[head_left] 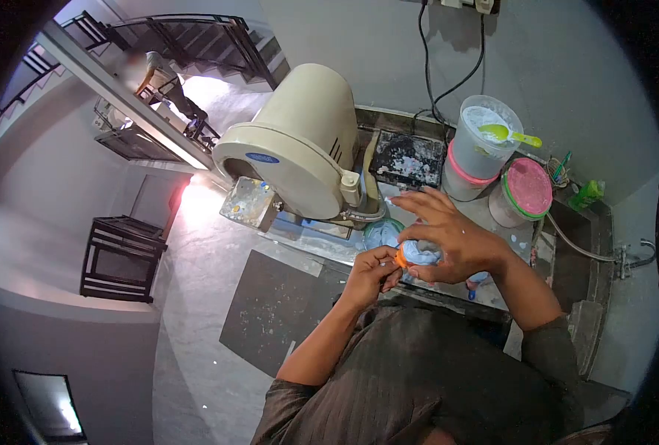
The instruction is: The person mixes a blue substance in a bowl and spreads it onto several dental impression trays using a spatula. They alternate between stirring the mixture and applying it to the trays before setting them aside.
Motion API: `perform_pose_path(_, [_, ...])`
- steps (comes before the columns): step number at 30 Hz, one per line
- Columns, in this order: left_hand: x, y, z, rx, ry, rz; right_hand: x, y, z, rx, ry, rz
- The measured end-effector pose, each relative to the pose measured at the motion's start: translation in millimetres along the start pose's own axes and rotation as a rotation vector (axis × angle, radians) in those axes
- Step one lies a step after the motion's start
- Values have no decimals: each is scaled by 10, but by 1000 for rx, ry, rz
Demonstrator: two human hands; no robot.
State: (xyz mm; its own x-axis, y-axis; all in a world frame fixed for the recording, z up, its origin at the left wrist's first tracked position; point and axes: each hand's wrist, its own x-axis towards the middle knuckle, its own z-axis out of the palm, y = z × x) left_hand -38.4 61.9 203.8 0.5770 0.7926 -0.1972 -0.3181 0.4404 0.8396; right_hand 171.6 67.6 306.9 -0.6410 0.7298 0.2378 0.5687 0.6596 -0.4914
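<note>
The left hand (372, 276) pinches a small bright-orange piece (401, 259) against a soft-looking, rounded pale-blue lump (420, 255), while the right hand (454, 233) arches around that lump, thumb and fingers spread. Both things are held over the grey, spattered tabletop (521, 236), near the large cream drum-shaped machine (300, 111)

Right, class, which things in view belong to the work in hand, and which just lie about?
In the work: left hand, right hand, orange piece, light-blue material; probably powder tub, green scoop.
Lying about, it seems: green packet, pink-topped tub, spattered black tray.
</note>
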Motion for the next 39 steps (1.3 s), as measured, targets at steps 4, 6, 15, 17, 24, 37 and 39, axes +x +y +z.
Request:
perform_pose_path(4, [5,18,26,1,22,-8,-5,-2,18,42,-4,-25])
perform_pose_path(6, [18,1,1,-15,15,-8,10,-24,2,51,-19,-31])
perform_pose_path(15, [16,0,-56,-22,22,-26,-107,94,-94,266,-43,-107])
perform_pose_path(17, [7,9,-83,-49,0,0,-195,170,-109,423,153,19])
perform_pose_path(24, [-47,116,-4,-105,-18,-1,-349,192,172,292,237,119])
perform_pose_path(37, [-20,100,48,-77,24,30,-446,62,219,16,183,154])
perform_pose_path(39, [-14,93,42,-70,23,27,-464,62,202,17,181,149])
